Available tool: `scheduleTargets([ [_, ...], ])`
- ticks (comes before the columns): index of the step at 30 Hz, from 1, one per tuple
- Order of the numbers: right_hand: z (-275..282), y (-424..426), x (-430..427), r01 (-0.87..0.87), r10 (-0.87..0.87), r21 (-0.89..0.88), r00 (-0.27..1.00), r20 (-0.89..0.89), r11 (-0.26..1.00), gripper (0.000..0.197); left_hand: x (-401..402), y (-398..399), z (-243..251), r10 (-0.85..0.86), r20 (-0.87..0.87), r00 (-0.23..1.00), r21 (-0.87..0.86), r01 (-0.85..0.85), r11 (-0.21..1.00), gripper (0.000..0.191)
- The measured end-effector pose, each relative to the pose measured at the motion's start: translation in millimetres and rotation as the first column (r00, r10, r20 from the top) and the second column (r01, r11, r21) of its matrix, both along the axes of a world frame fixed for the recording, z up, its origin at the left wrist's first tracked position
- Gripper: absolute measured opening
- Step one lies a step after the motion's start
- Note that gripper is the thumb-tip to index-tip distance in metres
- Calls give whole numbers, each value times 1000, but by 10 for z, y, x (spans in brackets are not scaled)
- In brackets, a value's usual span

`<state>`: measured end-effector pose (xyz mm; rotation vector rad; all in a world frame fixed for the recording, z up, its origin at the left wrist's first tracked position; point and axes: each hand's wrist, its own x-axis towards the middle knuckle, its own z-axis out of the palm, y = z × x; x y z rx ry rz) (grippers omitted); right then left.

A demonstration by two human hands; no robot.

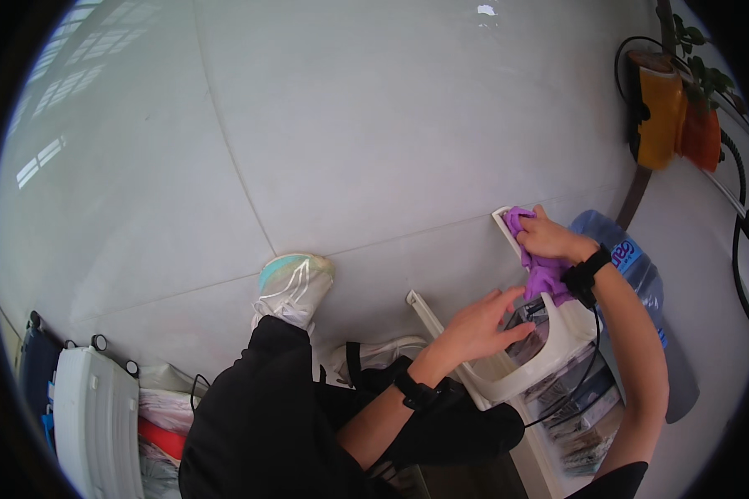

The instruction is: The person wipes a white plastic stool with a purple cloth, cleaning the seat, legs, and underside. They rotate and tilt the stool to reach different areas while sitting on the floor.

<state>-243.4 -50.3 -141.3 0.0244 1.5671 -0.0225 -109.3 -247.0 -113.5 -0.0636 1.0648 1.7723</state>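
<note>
My right hand [552, 240] grips a crumpled purple cloth [546, 277] against the upper end of a white plastic leg of a stool or small rack [505, 380]. The stool lies tipped, with its legs pointing up and left across the view. My left hand [480, 327] is beside the stool's white frame, fingers spread, its fingertips close to the cloth's lower edge; whether they touch it I cannot tell. Both wrists wear black bands, and a thin black cable hangs from the right one.
A large blue water bottle [646, 280] lies behind my right forearm. Clear-fronted storage with packed items [580, 418] stands below the stool. An orange-yellow object [658, 118] is at upper right. A white case [97, 424] and bags sit lower left; my shoe [296, 287] rests on the tiled floor.
</note>
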Motion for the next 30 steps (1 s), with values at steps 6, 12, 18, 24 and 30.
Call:
scheduleTargets([
  [6, 37, -116, 117, 120, -118, 60, 992, -33, 991, 42, -6, 37, 10, 8, -5, 1000, -36, -9, 999, 60],
  [12, -98, -373, 442, 210, -189, -111, 966, 176, 971, 45, -201, -98, 43, -123, 99, 987, -202, 141, 969, 53],
  [18, -83, -264, 501, 505, -496, -81, 861, 108, 859, 44, -61, -148, -80, -91, -77, 993, -381, 55, 923, 45],
  [24, -52, -260, 506, 667, -667, -59, 745, 18, 743, 38, -67, -174, -94, -98, -127, 987, -403, 39, 915, 35],
  [30, -114, -482, 358, 32, -68, -206, 983, -170, 978, 35, -20, -180, -127, -129, -215, 968, -468, 13, 884, 30],
])
